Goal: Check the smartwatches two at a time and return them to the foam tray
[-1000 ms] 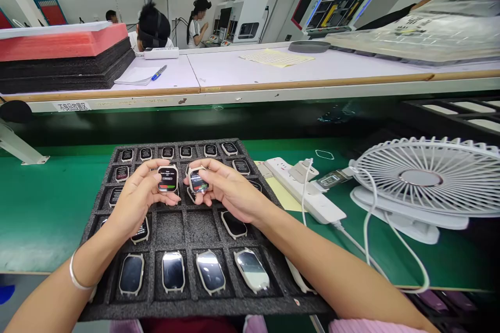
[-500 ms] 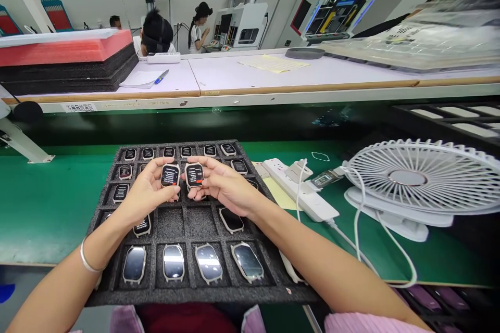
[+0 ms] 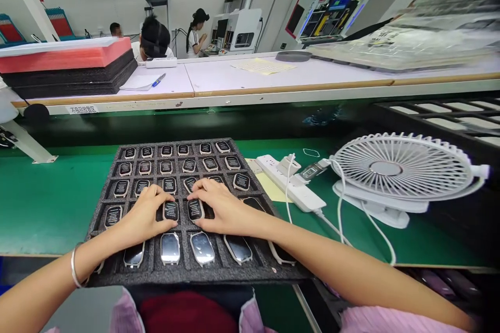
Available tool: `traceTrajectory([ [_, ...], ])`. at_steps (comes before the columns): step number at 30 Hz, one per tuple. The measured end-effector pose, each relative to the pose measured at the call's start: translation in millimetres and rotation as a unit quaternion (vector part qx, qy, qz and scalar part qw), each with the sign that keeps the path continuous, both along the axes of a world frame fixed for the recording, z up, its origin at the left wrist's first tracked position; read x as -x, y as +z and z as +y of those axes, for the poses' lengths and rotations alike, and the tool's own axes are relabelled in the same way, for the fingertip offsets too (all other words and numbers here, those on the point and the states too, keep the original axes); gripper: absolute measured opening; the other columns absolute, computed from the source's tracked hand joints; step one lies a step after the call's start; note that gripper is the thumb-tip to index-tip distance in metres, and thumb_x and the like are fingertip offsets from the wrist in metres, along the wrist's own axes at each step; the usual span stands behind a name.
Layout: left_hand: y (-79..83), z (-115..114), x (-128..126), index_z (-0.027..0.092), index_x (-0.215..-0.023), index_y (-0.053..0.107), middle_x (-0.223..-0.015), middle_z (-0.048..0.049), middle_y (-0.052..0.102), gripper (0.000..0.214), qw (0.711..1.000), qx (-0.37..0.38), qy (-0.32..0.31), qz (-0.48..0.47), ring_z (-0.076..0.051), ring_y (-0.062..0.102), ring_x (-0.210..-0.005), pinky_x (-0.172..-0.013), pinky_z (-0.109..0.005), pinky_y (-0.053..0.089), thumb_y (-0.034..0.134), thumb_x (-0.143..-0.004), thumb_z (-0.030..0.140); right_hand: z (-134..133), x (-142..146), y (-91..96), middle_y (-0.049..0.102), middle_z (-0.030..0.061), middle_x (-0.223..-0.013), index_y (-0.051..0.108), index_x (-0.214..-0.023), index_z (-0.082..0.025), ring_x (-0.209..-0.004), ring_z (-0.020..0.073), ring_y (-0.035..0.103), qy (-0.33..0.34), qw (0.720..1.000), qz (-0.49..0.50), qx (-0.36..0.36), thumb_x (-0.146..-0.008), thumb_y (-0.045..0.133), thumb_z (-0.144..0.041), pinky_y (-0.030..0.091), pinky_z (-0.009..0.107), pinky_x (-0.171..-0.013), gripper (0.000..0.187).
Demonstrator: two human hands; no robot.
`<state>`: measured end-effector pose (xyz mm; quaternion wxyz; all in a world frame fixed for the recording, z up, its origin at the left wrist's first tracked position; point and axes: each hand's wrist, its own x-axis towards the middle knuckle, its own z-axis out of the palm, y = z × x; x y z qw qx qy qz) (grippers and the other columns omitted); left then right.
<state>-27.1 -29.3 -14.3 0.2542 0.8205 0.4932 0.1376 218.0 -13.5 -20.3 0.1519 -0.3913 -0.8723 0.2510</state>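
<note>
- Left hand (image 3: 146,213), fingers curved, on a smartwatch (image 3: 171,211) in a foam tray (image 3: 183,277); grip unclear.
- Right hand (image 3: 219,208) likewise on the next smartwatch (image 3: 195,210).
- Light, stiff, slick glass: hold by edges.

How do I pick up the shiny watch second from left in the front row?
Come down from above and pinch that watch by its pale frame along the long sides. It lies screen-up, sunk in a pocket of the foam tray, so the sides are probably easiest, and your fingers stay off the screen.
</note>
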Motion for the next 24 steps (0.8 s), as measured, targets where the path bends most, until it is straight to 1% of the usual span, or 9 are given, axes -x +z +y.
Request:
traceTrajectory([
  [4,8.9,1,-4,0.020,-0.122,0.065,-0.113,-0.0098,0.056,0.055,0.995,-0.060,-0.008,0.078,-0.031,0.050,-0.106,-0.096,-0.050,0.045,0.080,-0.074,0.043,-2,-10,6.9,0.049,0.0198,-0.138,0.057,-0.134,-0.015,-0.132,0.0363,0.045,-0.012,0.999,-0.020,-0.038,-0.081,0.076,-0.033,0.038,0.055,-0.106,0.059],
  [6,19.2,4,-15,0.021,-0.122,0.065,-0.111,-0.0093,0.057,0.053,0.991,-0.099,-0.035,0.082,-0.029,0.050,-0.104,-0.094,-0.048,0.045,0.078,-0.077,0.046,-1,-24,19.0,0.054,0.0179,-0.135,0.058,-0.133,-0.018,-0.129,0.0338,0.049,-0.030,0.996,-0.016,-0.079,-0.088,0.070,-0.035,0.039,0.052,-0.104,0.050],
  [9,29.1,12,-48,0.019,-0.110,0.072,-0.102,-0.0090,0.060,0.029,0.984,-0.123,-0.091,0.090,-0.027,0.051,-0.101,-0.093,-0.044,0.045,0.065,-0.090,0.040,-1,-49,37.7,0.068,0.0130,-0.110,0.069,-0.107,-0.017,-0.107,0.0294,0.063,-0.080,0.984,-0.090,-0.127,-0.097,0.057,-0.032,0.044,0.045,-0.093,0.022],
  [12,25.4,21,-88,0.014,-0.098,0.075,-0.098,-0.0126,0.062,0.031,0.973,-0.114,-0.128,0.152,-0.031,0.052,-0.103,-0.093,-0.045,0.044,0.061,-0.093,0.041,-6,-65,43.2,0.072,0.0129,-0.087,0.071,-0.082,-0.014,-0.087,0.0301,0.069,-0.139,0.946,-0.267,-0.119,-0.098,0.054,-0.030,0.045,0.041,-0.080,0.028],
  [15,12.8,27,-118,0.008,-0.098,0.073,-0.104,-0.0176,0.064,0.038,0.968,-0.097,-0.142,0.184,-0.034,0.053,-0.108,-0.095,-0.046,0.044,0.063,-0.090,0.044,-14,-72,32.0,0.073,0.0161,-0.083,0.071,-0.079,-0.012,-0.081,0.0325,0.071,-0.172,0.905,-0.378,-0.088,-0.099,0.052,-0.033,0.045,0.039,-0.071,0.035],
  [17,5.7,29,-127,0.010,-0.097,0.071,-0.106,-0.0170,0.064,0.036,0.978,-0.074,-0.124,0.152,-0.034,0.053,-0.110,-0.095,-0.045,0.045,0.069,-0.086,0.044,-20,-76,20.4,0.072,0.0169,-0.087,0.070,-0.082,-0.012,-0.082,0.0327,0.071,-0.180,0.905,-0.376,-0.088,-0.100,0.049,-0.033,0.045,0.039,-0.069,0.035],
  [20,6.4,30,-126,0.016,-0.089,0.066,-0.098,-0.0094,0.065,0.028,0.993,-0.012,-0.109,0.043,-0.029,0.057,-0.101,-0.090,-0.041,0.047,0.080,-0.075,0.036,-26,-83,6.4,0.070,0.0140,-0.090,0.065,-0.086,-0.014,-0.083,0.0295,0.070,-0.186,0.937,-0.281,-0.092,-0.097,0.056,-0.032,0.046,0.036,-0.069,0.023],
  [22,17.3,30,-118,0.018,-0.080,0.061,-0.088,-0.0036,0.064,0.022,0.989,0.025,-0.134,-0.057,-0.023,0.060,-0.090,-0.084,-0.036,0.049,0.080,-0.071,0.024,-29,-87,1.7,0.069,0.0095,-0.085,0.059,-0.085,-0.017,-0.077,0.0258,0.068,-0.196,0.958,-0.200,-0.069,-0.091,0.062,-0.032,0.045,0.032,-0.065,0.017],
  [24,35.5,31,-104,0.019,-0.076,0.055,-0.086,-0.0019,0.065,0.020,0.969,0.065,-0.155,-0.179,-0.018,0.061,-0.082,-0.077,-0.032,0.050,0.074,-0.071,0.017,-30,-89,1.1,0.068,0.0065,-0.080,0.055,-0.084,-0.019,-0.071,0.0236,0.066,-0.194,0.970,-0.144,-0.035,-0.089,0.061,-0.030,0.044,0.030,-0.062,0.014],
])
